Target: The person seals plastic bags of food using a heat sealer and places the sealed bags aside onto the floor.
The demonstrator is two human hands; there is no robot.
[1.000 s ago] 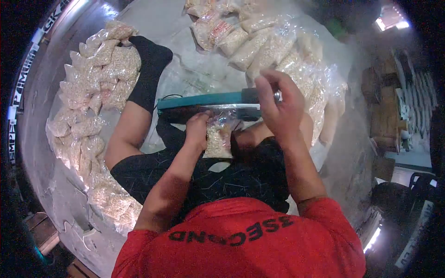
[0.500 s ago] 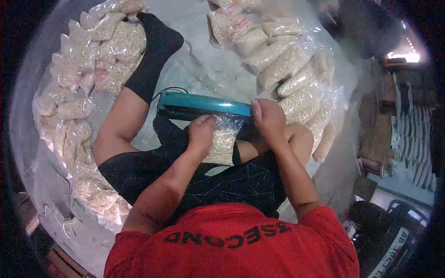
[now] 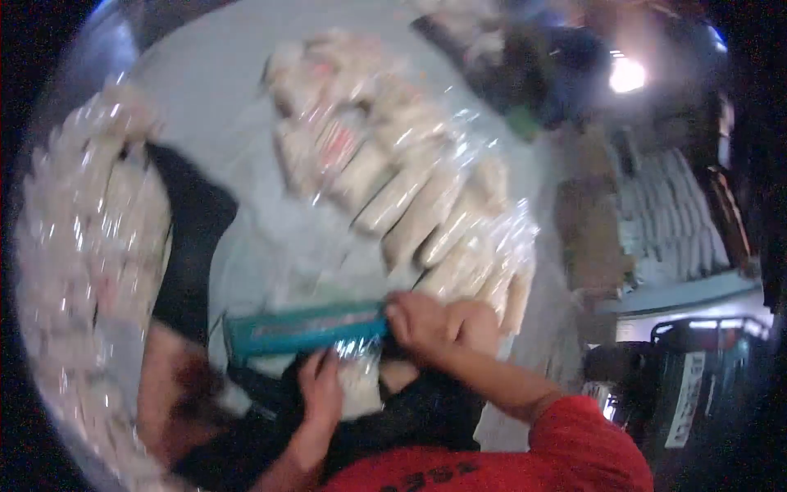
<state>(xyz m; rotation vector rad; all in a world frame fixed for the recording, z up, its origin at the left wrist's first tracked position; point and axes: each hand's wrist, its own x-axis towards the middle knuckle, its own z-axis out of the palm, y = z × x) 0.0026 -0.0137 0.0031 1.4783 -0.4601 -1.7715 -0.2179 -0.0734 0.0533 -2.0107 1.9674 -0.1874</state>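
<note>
A teal bar-shaped device [image 3: 307, 328] lies across in front of the lap, its arm lowered. My right hand [image 3: 422, 326] is closed on the right end of that arm. Just below the device, my left hand [image 3: 321, 379] pinches the upper left part of a clear plastic bag [image 3: 358, 384] with pale contents. The bag's top edge runs up to the device, and its lower part rests by the dark shorts. Motion blur smears the fingers and the bag.
Filled clear bags [image 3: 90, 271] are piled along the left, beside a leg in a black sock [image 3: 193, 230]. More filled bags [image 3: 418, 189] curve from the top centre to the right. Rows of long pale items [image 3: 668, 213] and a dark bag with white lettering [image 3: 697, 394] are at the right.
My right hand, first raised and open, has come down onto the device's right end, and the arm has lowered. Most recently the view has swung, so the device and hands appear lower and further left.
</note>
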